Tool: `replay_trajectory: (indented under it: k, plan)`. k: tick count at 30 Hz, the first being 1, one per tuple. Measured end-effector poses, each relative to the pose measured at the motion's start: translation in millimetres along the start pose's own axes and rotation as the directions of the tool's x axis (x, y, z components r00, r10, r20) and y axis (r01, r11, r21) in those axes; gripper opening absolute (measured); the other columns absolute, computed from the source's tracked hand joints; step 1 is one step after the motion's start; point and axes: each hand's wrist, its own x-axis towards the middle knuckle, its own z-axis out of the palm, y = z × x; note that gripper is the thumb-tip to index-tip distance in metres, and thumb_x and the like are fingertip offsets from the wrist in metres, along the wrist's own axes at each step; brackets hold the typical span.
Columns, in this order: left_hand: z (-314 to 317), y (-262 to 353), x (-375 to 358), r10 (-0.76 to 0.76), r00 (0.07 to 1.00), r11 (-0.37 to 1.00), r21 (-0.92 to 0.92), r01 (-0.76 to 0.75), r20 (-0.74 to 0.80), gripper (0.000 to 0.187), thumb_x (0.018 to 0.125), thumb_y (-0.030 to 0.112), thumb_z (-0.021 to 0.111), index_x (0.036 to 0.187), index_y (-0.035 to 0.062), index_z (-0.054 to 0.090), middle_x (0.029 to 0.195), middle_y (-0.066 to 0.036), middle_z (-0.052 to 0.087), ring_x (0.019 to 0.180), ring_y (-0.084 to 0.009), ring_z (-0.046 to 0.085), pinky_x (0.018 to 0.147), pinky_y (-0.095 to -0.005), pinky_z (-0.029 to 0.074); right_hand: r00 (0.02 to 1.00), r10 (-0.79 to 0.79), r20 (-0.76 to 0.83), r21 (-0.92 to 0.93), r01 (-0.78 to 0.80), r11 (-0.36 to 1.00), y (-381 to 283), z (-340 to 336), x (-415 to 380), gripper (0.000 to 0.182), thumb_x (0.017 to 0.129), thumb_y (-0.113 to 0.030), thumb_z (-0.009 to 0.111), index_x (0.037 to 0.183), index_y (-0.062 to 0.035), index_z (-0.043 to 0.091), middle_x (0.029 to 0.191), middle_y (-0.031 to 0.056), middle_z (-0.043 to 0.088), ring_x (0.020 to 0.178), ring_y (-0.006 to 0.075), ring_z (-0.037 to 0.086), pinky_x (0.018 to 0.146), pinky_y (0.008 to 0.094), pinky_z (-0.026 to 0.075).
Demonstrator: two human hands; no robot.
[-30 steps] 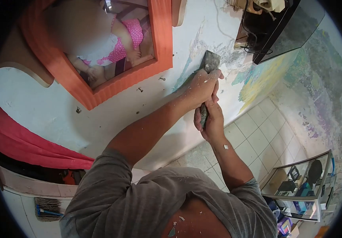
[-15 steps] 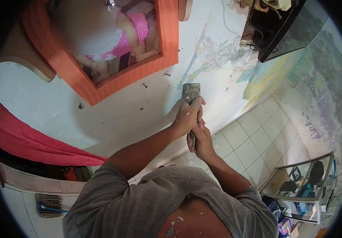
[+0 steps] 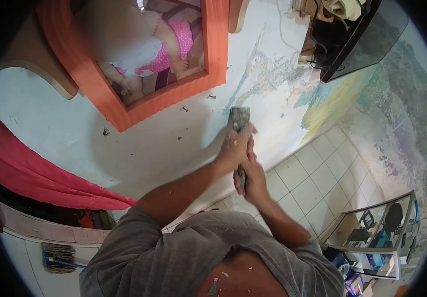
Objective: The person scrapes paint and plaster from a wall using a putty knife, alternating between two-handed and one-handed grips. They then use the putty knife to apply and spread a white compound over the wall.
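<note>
A flat scraper [image 3: 241, 117], its wide blade dusty and worn, has its front edge against the white wall [image 3: 201, 143]. My left hand [image 3: 235, 145] is closed around it just behind the blade, fingers toward the wall. Lower down, my right hand [image 3: 254, 180] grips the handle, whose dark end shows between the fingers. Both hands are slightly smeared by motion. Just beyond the blade lies a patch of exposed blue-green paint [image 3: 240, 89].
An orange-framed picture [image 3: 216, 54] hangs at upper left, with several nails or holes below it. A television [image 3: 362, 44] juts out at upper right. Red cloth [image 3: 50, 171] hangs left. A glass cabinet [image 3: 372, 232] stands lower right; a broom [image 3: 57, 257] lies lower left.
The view has shifted slightly, with the picture frame a little further right. Both hands and the scraper have moved only a little, staying at nearly the same spot on the wall.
</note>
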Motion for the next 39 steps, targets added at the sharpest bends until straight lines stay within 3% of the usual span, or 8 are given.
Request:
replay_trajectory:
  k: [4, 6, 9, 13, 16, 26, 27, 39]
  plan:
    - [-3.7, 1.9, 6.0, 0.013, 0.998, 1.0, -0.01, -0.014, -0.058, 0.03, 0.1, 0.029, 0.047, 0.096, -0.0004, 0.052, 0.055, -0.003, 0.043, 0.04, -0.016, 0.049, 0.049, -0.0341, 0.05, 0.991, 0.132, 0.033, 0.167, -0.135, 0.977, 36.9, -19.9, 13.0, 0.065, 0.1, -0.043, 0.045, 0.151, -0.0076, 0.025, 0.054, 0.0056, 0.05, 0.034, 0.0125, 0.041, 0.031, 0.0235, 0.031]
    - [-2.4, -2.8, -1.7, 0.075, 0.997, 0.996, -0.037, -0.076, -0.018, 0.031, 0.1, 0.031, 0.048, 0.095, 0.0004, 0.052, 0.055, -0.002, 0.043, 0.04, -0.0156, 0.048, 0.049, -0.0337, 0.05, 0.999, 0.052, -0.015, 0.15, -0.049, 0.987, 39.5, -14.6, 3.1, 0.041, 0.101, -0.042, 0.045, 0.12, -0.0061, 0.049, 0.054, 0.0061, 0.05, 0.033, 0.0131, 0.04, 0.031, 0.0245, 0.031]
    - [-7.5, -5.2, -7.1, 0.19, 0.981, 0.971, 0.142, -0.193, 0.041, 0.031, 0.1, 0.031, 0.047, 0.096, 0.0011, 0.052, 0.055, -0.002, 0.043, 0.04, -0.0152, 0.049, 0.051, -0.0341, 0.051, 0.996, -0.025, -0.088, 0.099, 0.034, 0.994, 25.0, 1.2, -4.4, 0.033, 0.102, -0.041, 0.045, 0.09, -0.0099, 0.046, 0.054, 0.0061, 0.05, 0.033, 0.0135, 0.04, 0.03, 0.0249, 0.03]
    - [-7.9, 4.8, 6.5, 0.017, 1.0, 0.999, -0.046, -0.017, -0.011, 0.032, 0.1, 0.033, 0.049, 0.098, 0.0016, 0.052, 0.056, -0.001, 0.042, 0.042, -0.0154, 0.05, 0.056, -0.0354, 0.052, 0.995, 0.095, 0.002, 0.139, -0.094, 0.986, 35.0, -14.2, 15.0, 0.046, 0.101, -0.043, 0.044, 0.128, -0.0058, 0.045, 0.054, 0.0046, 0.049, 0.033, 0.0127, 0.038, 0.031, 0.0239, 0.029]
    - [-8.4, -9.5, -4.7, 0.131, 0.99, 0.989, 0.06, -0.134, 0.057, 0.033, 0.1, 0.034, 0.049, 0.097, 0.0021, 0.053, 0.056, -0.001, 0.043, 0.042, -0.0155, 0.05, 0.056, -0.0349, 0.052, 0.998, 0.036, -0.051, 0.124, -0.03, 0.992, 25.5, -3.2, -5.0, 0.036, 0.1, -0.042, 0.048, 0.091, -0.0076, 0.053, 0.055, 0.0055, 0.052, 0.035, 0.0136, 0.044, 0.031, 0.0251, 0.029]
    - [0.3, 1.8, -7.4, 0.176, 0.984, 0.977, 0.113, -0.179, 0.035, 0.03, 0.097, 0.031, 0.05, 0.095, 0.0011, 0.053, 0.054, -0.002, 0.042, 0.041, -0.0161, 0.047, 0.055, -0.0362, 0.052, 0.998, 0.013, -0.057, 0.117, -0.006, 0.993, 27.9, -7.4, -7.5, 0.036, 0.101, -0.041, 0.046, 0.105, -0.0058, 0.052, 0.054, 0.0057, 0.05, 0.033, 0.0134, 0.041, 0.03, 0.0243, 0.03]
    - [3.7, 5.4, -8.3, -0.035, 0.999, 0.998, -0.053, 0.034, -0.005, 0.03, 0.097, 0.031, 0.05, 0.095, 0.0011, 0.053, 0.054, -0.002, 0.041, 0.041, -0.0162, 0.047, 0.056, -0.036, 0.052, 0.991, -0.011, -0.133, 0.163, 0.032, 0.986, 30.9, 1.0, -5.3, 0.035, 0.102, -0.041, 0.045, 0.09, -0.0085, 0.049, 0.054, 0.0063, 0.052, 0.033, 0.0135, 0.041, 0.03, 0.0243, 0.03]
    - [4.3, 17.6, 16.8, 0.026, 1.0, 0.999, -0.022, -0.026, 0.014, 0.031, 0.097, 0.033, 0.053, 0.097, 0.0018, 0.053, 0.054, -0.001, 0.041, 0.041, -0.017, 0.049, 0.055, -0.037, 0.051, 0.995, 0.054, -0.08, 0.156, -0.041, 0.987, 7.8, -12.1, 13.1, 0.036, 0.099, -0.043, 0.049, 0.09, -0.0078, 0.052, 0.054, 0.0056, 0.051, 0.034, 0.0141, 0.042, 0.03, 0.0263, 0.028]
